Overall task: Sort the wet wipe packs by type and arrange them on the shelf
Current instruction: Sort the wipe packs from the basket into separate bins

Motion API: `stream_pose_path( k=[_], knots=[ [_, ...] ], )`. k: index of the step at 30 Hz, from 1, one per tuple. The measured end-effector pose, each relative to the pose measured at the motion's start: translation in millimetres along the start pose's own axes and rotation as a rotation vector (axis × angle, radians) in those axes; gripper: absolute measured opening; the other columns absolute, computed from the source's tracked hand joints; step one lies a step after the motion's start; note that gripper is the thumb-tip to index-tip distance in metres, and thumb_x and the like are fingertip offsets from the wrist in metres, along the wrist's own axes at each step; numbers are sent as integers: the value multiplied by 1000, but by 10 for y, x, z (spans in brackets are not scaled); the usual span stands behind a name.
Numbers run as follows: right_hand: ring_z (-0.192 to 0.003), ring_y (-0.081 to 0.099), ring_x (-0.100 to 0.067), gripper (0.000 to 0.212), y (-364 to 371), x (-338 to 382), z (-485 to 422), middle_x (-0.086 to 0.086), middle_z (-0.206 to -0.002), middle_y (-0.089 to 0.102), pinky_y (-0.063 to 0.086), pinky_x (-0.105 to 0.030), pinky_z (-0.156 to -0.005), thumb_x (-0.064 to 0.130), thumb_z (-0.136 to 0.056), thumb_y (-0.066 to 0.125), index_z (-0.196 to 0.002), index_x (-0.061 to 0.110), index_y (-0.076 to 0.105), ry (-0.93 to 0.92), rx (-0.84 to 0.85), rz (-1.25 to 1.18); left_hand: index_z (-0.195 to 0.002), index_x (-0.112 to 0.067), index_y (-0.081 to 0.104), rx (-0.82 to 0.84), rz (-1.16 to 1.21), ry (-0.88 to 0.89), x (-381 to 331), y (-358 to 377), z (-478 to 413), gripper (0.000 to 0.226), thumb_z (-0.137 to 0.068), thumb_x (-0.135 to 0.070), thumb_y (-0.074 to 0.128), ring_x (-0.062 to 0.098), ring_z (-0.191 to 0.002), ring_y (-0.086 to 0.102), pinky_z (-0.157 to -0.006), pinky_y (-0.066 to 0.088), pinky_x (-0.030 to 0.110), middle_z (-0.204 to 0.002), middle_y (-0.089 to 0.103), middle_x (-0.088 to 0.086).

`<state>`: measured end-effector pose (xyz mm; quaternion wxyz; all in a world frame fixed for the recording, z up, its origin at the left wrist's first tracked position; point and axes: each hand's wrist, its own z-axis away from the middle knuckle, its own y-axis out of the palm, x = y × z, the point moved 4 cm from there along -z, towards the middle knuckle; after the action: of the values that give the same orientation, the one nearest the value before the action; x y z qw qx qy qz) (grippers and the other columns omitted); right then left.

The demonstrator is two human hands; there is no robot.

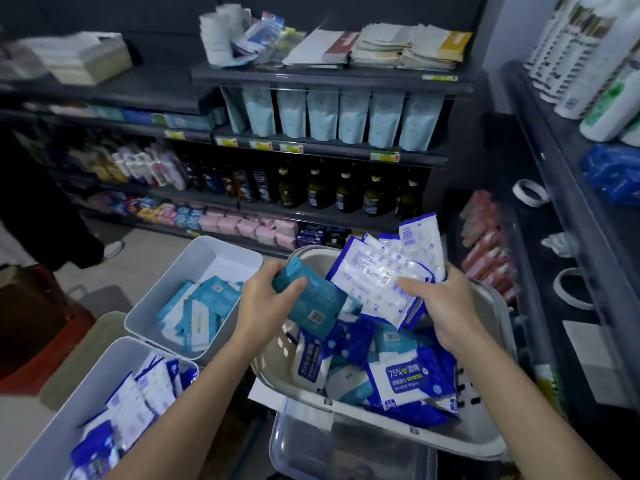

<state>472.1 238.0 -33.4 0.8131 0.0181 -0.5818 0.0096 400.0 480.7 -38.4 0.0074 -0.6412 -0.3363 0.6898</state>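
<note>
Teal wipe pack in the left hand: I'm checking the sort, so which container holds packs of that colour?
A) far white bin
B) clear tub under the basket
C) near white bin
A: the far white bin holds teal packs like the teal wipe pack the left hand grips; the near white bin holds blue-and-white ones.

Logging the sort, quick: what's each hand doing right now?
Left hand: grips a flat teal plastic wipe pack.
Right hand: grips a fanned bunch of white-and-blue plastic wipe packs.
</note>
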Motion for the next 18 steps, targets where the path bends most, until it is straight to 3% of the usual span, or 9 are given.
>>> stream_pose_path(
  k=[2, 4, 7, 10, 14, 18],
  knots=[
    [-78, 71, -16, 35, 156, 62, -6, -1, -92, 72, 56, -30, -60, -5, -77, 72, -104, 16, 63, -7, 21, -37, -81, -15, 56, -60, 55, -23, 0, -136, 15, 14, -87, -21, 67, 11, -71, 60, -58, 50, 30, -77, 61, 0],
    [-82, 70, -20, 37, 328, 121, 4, -4, -96, 71, 57, -34, -66, -3, -76, 74, -107, 13, 61, -10, 32, -55, -83, -14, 57, -102, 101, -24, 6, -273, 22, 14, -87, -23, 67, 20, -77, 63, -65, 53, 43, -81, 64, 4],
    [-83, 69, -19, 32, 607, 214, 50, -1, -95, 70, 57, -35, -66, -3, -77, 73, -99, 17, 61, -28, 66, -71, -84, -12, 58, -168, 152, -2, 55, -535, -15, 14, -86, -23, 67, 26, -79, 63, -67, 52, 50, -82, 64, 7],
    [-82, 69, -17, 31, 893, 288, 91, 1, -94, 70, 56, -33, -64, -3, -78, 72, -93, 22, 61, -56, 80, -78, -84, -11, 58, -240, 137, 59, 162, -882, -119, 12, -87, -20, 67, 24, -76, 61, -65, 51, 45, -81, 63, 8],
    [-82, 69, -19, 30, 1336, 290, 131, -1, -94, 70, 56, -34, -66, -5, -78, 71, -93, 20, 62, -57, 83, -59, -78, -25, 54, -354, 70, 75, 451, -1396, -269, 19, -89, -16, 65, 0, -64, 54, -55, 44, 19, -73, 58, -6],
    [-84, 70, -21, 31, 1841, 170, 147, -3, -95, 71, 58, -38, -71, -5, -77, 71, -98, 17, 63, -18, 102, -24, -88, -6, 57, -357, -150, 16, 972, -1726, -500, 16, -89, -20, 64, 25, -71, 57, -63, 46, 40, -76, 60, 7]
  ],
)
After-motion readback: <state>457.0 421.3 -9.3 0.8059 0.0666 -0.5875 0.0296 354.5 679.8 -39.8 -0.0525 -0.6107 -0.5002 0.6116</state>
